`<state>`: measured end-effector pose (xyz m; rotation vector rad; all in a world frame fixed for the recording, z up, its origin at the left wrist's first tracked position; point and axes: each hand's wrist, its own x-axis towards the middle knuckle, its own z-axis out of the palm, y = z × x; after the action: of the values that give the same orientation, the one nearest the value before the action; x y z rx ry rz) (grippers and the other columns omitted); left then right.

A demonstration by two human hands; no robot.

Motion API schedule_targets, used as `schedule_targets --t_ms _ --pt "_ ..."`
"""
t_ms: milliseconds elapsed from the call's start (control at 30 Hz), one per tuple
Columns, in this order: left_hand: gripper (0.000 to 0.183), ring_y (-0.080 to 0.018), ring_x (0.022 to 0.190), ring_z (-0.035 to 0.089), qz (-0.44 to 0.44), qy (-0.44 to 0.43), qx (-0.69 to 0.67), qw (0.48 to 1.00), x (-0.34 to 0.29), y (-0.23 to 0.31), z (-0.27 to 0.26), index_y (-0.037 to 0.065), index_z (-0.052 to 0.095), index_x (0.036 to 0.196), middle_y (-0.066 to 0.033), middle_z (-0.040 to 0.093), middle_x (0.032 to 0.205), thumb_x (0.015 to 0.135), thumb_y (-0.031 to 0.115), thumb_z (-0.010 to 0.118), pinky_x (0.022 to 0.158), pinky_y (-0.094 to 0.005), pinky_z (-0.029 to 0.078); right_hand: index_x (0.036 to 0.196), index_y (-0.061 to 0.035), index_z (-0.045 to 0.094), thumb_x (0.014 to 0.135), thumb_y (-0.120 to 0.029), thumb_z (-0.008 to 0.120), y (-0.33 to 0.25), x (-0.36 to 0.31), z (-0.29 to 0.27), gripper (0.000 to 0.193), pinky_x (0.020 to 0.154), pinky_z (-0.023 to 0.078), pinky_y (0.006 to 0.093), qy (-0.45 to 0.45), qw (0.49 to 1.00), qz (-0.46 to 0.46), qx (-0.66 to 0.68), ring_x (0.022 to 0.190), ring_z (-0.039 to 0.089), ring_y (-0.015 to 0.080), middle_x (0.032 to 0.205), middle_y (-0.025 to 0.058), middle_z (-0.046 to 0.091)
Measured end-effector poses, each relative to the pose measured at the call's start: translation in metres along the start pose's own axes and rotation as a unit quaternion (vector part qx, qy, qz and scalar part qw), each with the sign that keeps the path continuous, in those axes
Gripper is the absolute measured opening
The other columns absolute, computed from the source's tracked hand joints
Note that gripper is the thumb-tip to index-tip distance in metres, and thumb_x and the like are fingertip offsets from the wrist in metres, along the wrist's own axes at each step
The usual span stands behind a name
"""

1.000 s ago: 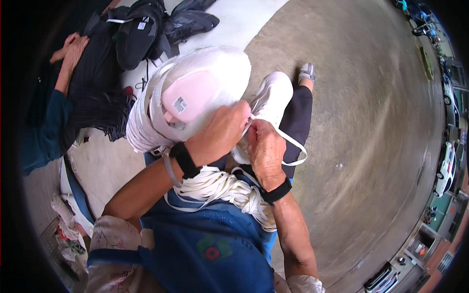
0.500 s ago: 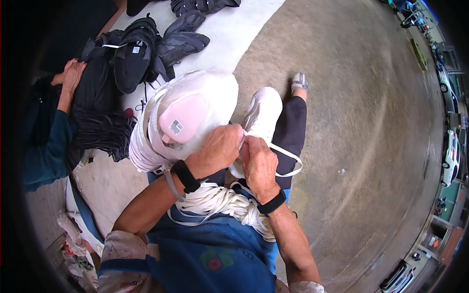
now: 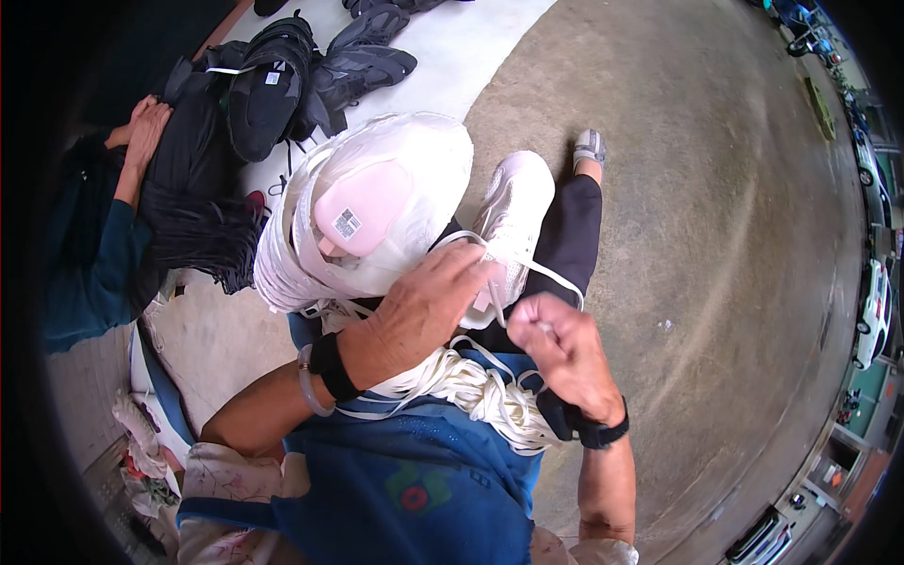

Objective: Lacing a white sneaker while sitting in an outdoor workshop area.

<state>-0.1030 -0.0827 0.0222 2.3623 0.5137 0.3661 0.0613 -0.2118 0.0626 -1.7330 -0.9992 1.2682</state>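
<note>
A white lace-up shoe [image 3: 520,202] rests toe away from me over my dark-trousered leg. A white shoelace [image 3: 556,276] runs through its upper and loops out on both sides. My left hand [image 3: 424,297] is closed at the shoe's collar, fingers pressed together; its thumb is hidden. Right of the heel, my right hand [image 3: 563,350] is curled in a pinch on the lace, which leads to it from the shoe. Close to my left hand stands a stack of white shoes [image 3: 428,169] with a pink insole [image 3: 367,207] showing. White laces [image 3: 471,391] lie bundled on my blue apron.
Black shoes [image 3: 259,108] lie on the white surface [image 3: 480,47] at far left. Beside them sits another person with folded hands [image 3: 146,127] and black laces [image 3: 198,250] over the lap. Concrete floor [image 3: 716,245] stretches right, toward parked vehicles [image 3: 874,301].
My hands have parted: the right moved down and right, drawing lace along, while the left slid lower onto the shoe's collar. The view shifted slightly.
</note>
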Motion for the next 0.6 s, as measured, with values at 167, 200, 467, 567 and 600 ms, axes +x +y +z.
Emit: schedule_targets --t_ms 167,200,467,567,600 --pt "0.030 -0.0397 0.118 0.050 0.132 -0.061 0.045 0.988 0.003 0.001 0.002 0.000 0.059 0.109 -0.0204 0.055 0.118 0.079 -0.002 0.058 0.100 -0.0443 0.042 0.089 -0.0021 0.062 0.093 -0.015 0.063 0.007 -0.024 -0.022 0.013 0.058 0.040 0.0220 -0.048 0.994 0.023 0.092 0.066 0.048 0.0037 0.073 -0.0040 0.055" --pt "0.030 -0.0397 0.118 0.050 0.132 -0.062 0.046 0.988 0.002 0.002 0.002 0.000 0.059 0.109 -0.0204 0.055 0.118 0.079 -0.002 0.058 0.100 -0.0443 0.042 0.089 -0.0024 0.063 0.093 -0.016 0.063 0.009 -0.024 -0.026 0.014 0.059 0.041 0.0222 -0.031 0.994 0.032 0.102 0.067 0.048 0.0037 0.073 -0.0040 0.055" --pt "0.023 -0.0342 0.078 0.060 0.054 -0.062 -0.114 0.990 -0.004 0.039 0.012 0.002 0.053 0.102 -0.0157 0.057 0.082 0.080 -0.004 0.056 0.069 -0.0430 0.049 0.089 -0.0036 0.065 0.097 -0.025 0.057 0.036 -0.008 -0.010 0.024 0.048 0.027 0.0195 0.052 0.991 0.021 0.119 0.054 0.035 0.0009 0.064 -0.0092 0.046" --pt "0.023 -0.0377 0.078 0.058 -0.012 -0.019 -0.038 0.999 -0.007 0.020 0.013 0.002 0.049 0.106 -0.0180 0.056 0.085 0.083 -0.002 0.054 0.068 -0.0458 0.048 0.089 -0.0027 0.065 0.095 -0.021 0.059 0.037 -0.004 -0.004 0.020 0.049 0.030 0.0197 0.085 0.991 0.008 0.104 0.055 0.037 0.0012 0.065 -0.0089 0.048" --pt "0.023 -0.0384 0.079 0.058 -0.015 -0.020 -0.016 1.000 -0.006 0.011 0.008 0.002 0.049 0.105 -0.0190 0.056 0.087 0.083 -0.001 0.055 0.068 -0.0465 0.047 0.091 -0.0015 0.065 0.094 -0.017 0.060 0.042 -0.003 -0.002 0.016 0.057 0.037 0.0221 0.099 0.992 0.008 0.073 0.062 0.044 0.0048 0.069 -0.0045 0.054"
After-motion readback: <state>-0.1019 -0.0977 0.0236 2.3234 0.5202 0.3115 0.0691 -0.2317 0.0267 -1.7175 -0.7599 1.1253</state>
